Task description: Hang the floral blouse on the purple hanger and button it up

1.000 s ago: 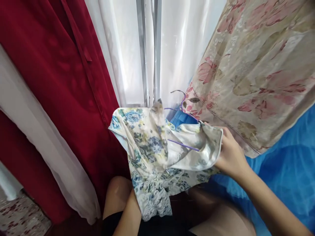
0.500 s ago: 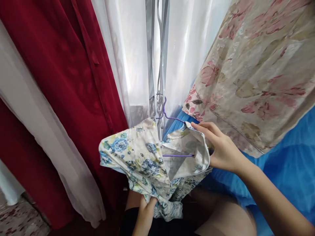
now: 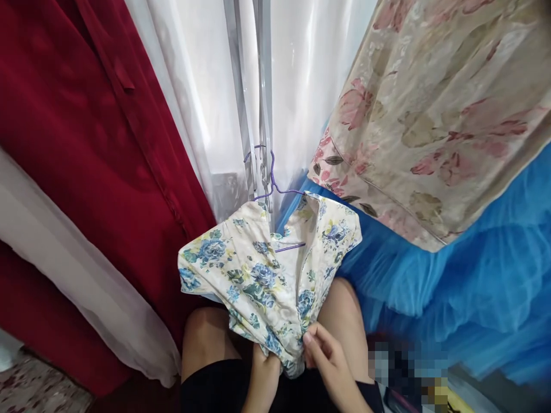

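A white garment with blue flowers [image 3: 258, 275] hangs over a purple wire hanger [image 3: 274, 184], both shoulders spread on its arms. The open neckline shows the hanger's lower bar inside. At the bunched lower part of the garment, my left hand [image 3: 263, 376] is closed on the cloth, its fingertips hidden underneath. Close by on the right, my right hand [image 3: 329, 358] pinches the front edge below the neckline with thumb and forefinger. The garment is held above my lap.
Grey straps [image 3: 259, 86] with clips hang by the hanger hook before a white curtain [image 3: 297, 74]. Red cloth [image 3: 129, 143] and a pale sheer cloth [image 3: 77, 264] hang left. At right are a pink-flowered cloth [image 3: 430, 126] and blue tulle [image 3: 400, 281].
My right hand has left the right shoulder and come down to the front edge near my left hand. The right shoulder now lies smooth over the hanger.
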Tool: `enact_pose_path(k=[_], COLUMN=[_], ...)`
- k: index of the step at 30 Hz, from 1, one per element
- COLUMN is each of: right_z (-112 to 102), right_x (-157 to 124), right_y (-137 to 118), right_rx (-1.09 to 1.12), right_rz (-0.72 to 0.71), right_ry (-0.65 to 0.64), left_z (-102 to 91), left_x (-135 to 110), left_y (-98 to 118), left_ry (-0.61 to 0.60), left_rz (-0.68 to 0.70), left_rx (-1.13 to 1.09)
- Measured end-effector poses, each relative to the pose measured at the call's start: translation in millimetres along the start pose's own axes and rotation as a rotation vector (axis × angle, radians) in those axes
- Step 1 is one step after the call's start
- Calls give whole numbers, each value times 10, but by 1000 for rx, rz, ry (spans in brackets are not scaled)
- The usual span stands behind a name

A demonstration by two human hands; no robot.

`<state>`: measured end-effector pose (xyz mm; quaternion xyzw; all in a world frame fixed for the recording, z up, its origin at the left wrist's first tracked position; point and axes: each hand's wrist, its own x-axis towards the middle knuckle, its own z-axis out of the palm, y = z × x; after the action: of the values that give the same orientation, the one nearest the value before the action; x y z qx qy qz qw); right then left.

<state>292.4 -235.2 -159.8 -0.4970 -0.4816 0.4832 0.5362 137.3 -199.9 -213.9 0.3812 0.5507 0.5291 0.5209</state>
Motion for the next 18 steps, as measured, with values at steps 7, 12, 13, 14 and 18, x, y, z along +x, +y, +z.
enact_pose_path(k=[7,12,13,14,18], right_z=[-21,248,270,276,213], right_x=[447,465,458,452,445], right_y=[-630,-475,-436,-405,-378], right_rx=[-373,-265,-214,-164,15], right_rz=[-89,-106,-100,-89,-13], right_ry=[-179,-74,-59,-53,-79], left_z=[-212,-337,-368,-403,-582], left_x=[47,-6,-10,-9,18], left_y=[-43,-9,7,23,60], left_ry=[-33,-55,-50,-37,104], left_rz=[109,158,164,172,218], left_rx=[54,98,103,105,127])
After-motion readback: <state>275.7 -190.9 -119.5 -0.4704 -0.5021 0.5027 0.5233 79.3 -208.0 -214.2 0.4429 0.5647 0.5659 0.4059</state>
